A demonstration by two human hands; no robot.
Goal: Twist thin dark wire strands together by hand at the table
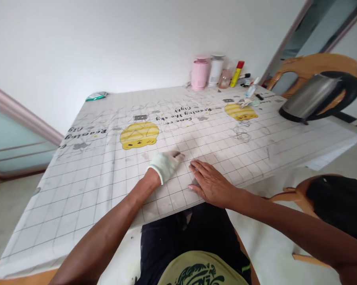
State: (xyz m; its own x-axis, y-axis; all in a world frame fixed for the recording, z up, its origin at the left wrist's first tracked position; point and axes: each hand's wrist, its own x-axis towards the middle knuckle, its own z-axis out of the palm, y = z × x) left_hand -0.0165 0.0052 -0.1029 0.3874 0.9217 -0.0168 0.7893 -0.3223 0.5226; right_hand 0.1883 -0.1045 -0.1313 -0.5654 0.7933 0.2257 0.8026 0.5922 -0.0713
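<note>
My left hand point(165, 164) wears a pale glove and rests on the grid-patterned tablecloth point(86, 198). Its fingers are curled together, and a small dark spot shows by the fingertips; what they hold, if anything, I cannot make out. Bare and without a glove, my right hand point(210, 184) lies palm down near the table's front edge. Its fingers are stretched out, with the thumb apart, and it holds nothing. A narrow gap separates the two hands. A yellow striped cartoon print point(139, 135) on the cloth is just beyond my left hand.
At the right stands a steel kettle point(313, 97) with a black handle. Along the wall are a pink container point(199, 73), a white container point(216, 70), a clear bottle point(225, 78) and a yellow-red can point(237, 74). A green-and-white packet point(97, 96) lies at the far left corner. Wooden chair point(323, 63) behind.
</note>
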